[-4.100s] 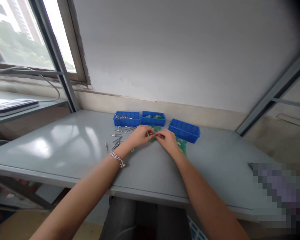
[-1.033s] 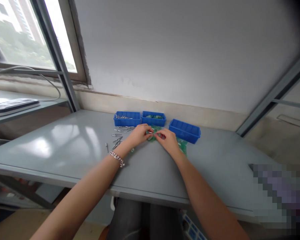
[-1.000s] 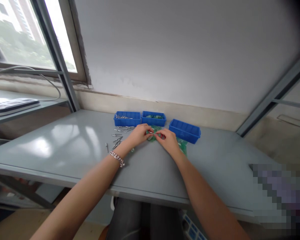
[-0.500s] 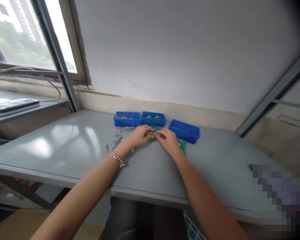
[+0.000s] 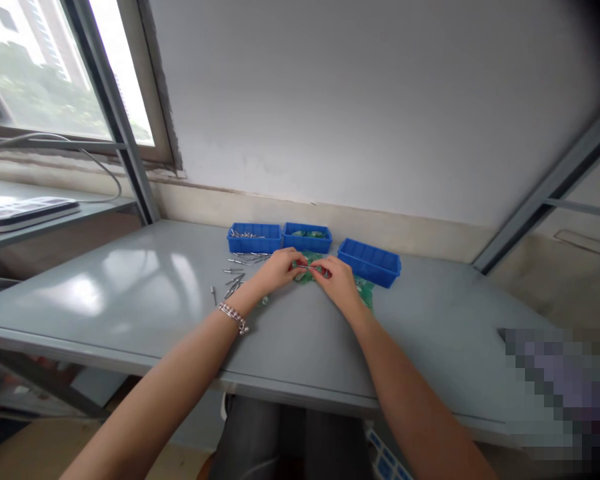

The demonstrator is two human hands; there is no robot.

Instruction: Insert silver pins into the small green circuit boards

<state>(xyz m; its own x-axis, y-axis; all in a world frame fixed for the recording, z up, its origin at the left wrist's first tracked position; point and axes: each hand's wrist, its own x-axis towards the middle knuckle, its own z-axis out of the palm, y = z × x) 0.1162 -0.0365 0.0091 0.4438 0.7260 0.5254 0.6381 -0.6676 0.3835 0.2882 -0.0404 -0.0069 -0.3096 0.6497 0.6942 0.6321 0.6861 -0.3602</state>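
Take the middle blue bin (image 5: 307, 245) as reference. Behind it, filling most of the view: a plain pale wall (image 5: 360, 113). Beneath it: a smooth grey tabletop (image 5: 300, 353), marked by bright glare well to the left. Far left of the middle blue bin: a window (image 5: 55, 73) admitting daylight, and below that a side shelf (image 5: 97, 212) carrying a flat white device (image 5: 30, 213).

Directly left of the middle blue bin, close alongside: a left bin (image 5: 255, 244), stocked with silver pins (image 5: 245, 234). To its right and slightly forward, set at an angle: a right bin (image 5: 369, 267). Just in front: a green bag (image 5: 305, 275), partly hidden by the hands. Forward and right: a second green bag (image 5: 365, 293), partly behind the forearm.

In front, slightly left: left hand (image 5: 283, 265), closed in a pinch. In front, slightly right: right hand (image 5: 336, 275), likewise pinching. Gripped between both, roughly level: a thin silver piece (image 5: 307, 267); too small to tell whether single or joined.

Progress, as judged: partway. In handling: one piece. Remaining: loose pins (image 5: 234, 288) scattered forward and left of the middle blue bin. Impossible to tell whether the binned pins count as finished.
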